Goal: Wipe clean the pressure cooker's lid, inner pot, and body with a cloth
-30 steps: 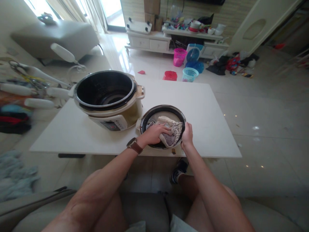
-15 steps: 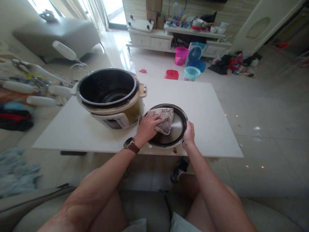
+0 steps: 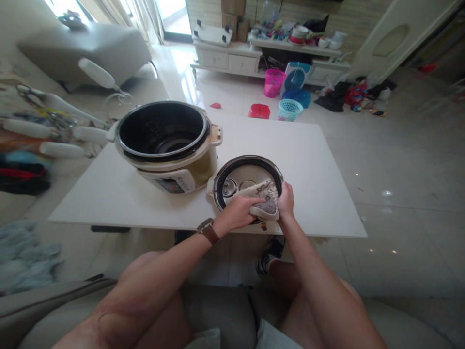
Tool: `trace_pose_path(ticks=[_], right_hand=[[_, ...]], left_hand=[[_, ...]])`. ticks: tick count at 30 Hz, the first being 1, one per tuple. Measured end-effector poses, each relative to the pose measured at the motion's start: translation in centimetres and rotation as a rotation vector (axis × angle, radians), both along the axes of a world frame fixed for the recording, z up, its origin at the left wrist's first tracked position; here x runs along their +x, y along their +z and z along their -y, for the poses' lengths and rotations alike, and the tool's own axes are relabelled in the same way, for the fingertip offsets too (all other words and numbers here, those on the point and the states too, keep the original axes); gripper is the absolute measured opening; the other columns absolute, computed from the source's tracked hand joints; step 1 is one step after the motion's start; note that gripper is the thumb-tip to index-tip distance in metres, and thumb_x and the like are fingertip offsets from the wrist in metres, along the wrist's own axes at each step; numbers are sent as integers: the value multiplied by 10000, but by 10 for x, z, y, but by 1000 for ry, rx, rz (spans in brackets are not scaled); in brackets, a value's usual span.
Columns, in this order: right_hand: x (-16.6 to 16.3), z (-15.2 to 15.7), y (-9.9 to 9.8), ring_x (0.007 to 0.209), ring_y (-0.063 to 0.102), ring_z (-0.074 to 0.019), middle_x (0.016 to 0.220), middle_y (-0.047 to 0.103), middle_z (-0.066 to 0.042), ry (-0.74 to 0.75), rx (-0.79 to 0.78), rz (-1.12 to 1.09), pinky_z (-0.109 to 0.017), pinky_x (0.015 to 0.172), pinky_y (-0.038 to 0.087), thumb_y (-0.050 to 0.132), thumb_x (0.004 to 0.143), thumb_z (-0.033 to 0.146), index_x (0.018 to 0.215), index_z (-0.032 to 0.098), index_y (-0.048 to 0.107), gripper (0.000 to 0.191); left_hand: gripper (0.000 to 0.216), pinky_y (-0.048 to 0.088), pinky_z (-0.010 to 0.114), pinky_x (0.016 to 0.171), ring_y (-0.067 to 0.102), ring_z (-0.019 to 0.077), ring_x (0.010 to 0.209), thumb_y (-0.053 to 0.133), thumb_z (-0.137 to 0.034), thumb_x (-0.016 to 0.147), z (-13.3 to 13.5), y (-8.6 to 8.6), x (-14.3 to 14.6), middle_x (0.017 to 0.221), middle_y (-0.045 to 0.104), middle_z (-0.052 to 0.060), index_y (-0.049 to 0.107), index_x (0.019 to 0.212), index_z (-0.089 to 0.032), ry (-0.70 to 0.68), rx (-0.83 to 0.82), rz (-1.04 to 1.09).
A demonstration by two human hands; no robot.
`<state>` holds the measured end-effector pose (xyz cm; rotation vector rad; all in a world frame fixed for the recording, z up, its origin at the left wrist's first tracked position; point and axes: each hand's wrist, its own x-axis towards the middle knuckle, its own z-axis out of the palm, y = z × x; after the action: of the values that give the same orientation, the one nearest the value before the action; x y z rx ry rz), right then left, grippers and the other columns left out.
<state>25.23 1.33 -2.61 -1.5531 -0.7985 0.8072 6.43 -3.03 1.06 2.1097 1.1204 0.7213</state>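
Since the earlier frame, on the tabletop (image 3: 319, 160), with the cooker (image 3: 165, 140) beyond our left hand (image 3: 238, 213), the cloth (image 3: 268, 204) has slid across the lid (image 3: 241, 175) to its near rim. Our left hand clenches the cloth; our right hand (image 3: 286, 199), just beside it, grips the lid's rim.

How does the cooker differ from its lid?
The cooker stands tall and deep; the lid lies low and flat. The cooker is untouched; the lid has the left hand pressing a cloth on it, the right hand holding its rim. Both are round, on the table.
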Motion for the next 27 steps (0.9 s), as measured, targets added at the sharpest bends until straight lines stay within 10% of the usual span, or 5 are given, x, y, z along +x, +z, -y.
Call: trace_pose_path(ticks=[6, 17, 27], right_hand=[[0, 0, -1, 976, 600, -195, 915, 650, 31, -11, 4, -80, -347, 933, 476, 585, 839, 722, 898, 240, 627, 488], [-1, 1, -4, 948, 596, -178, 913, 657, 40, -14, 18, -106, -329, 907, 485, 601, 893, 661, 907, 244, 637, 418], [2, -1, -4, 1000, 605, -191, 940, 665, 39, -6, -6, -90, -339, 961, 475, 569, 880, 636, 926, 248, 637, 396]], left_hand=[[579, 600, 377, 1057, 771, 277, 1179, 657, -67, 780, -4, 1, 4, 1256, 811, 74, 797, 1316, -238, 88, -101, 143], [703, 552, 448, 1150, 676, 307, 1359, 597, 22, 767, -16, -5, -25, 1482, 695, 52, 756, 1383, -279, 171, 28, -280], [492, 543, 491, 1136, 739, 333, 1213, 751, -101, 727, -23, -12, 5, 1243, 812, 104, 813, 1209, -175, 151, -266, 499]])
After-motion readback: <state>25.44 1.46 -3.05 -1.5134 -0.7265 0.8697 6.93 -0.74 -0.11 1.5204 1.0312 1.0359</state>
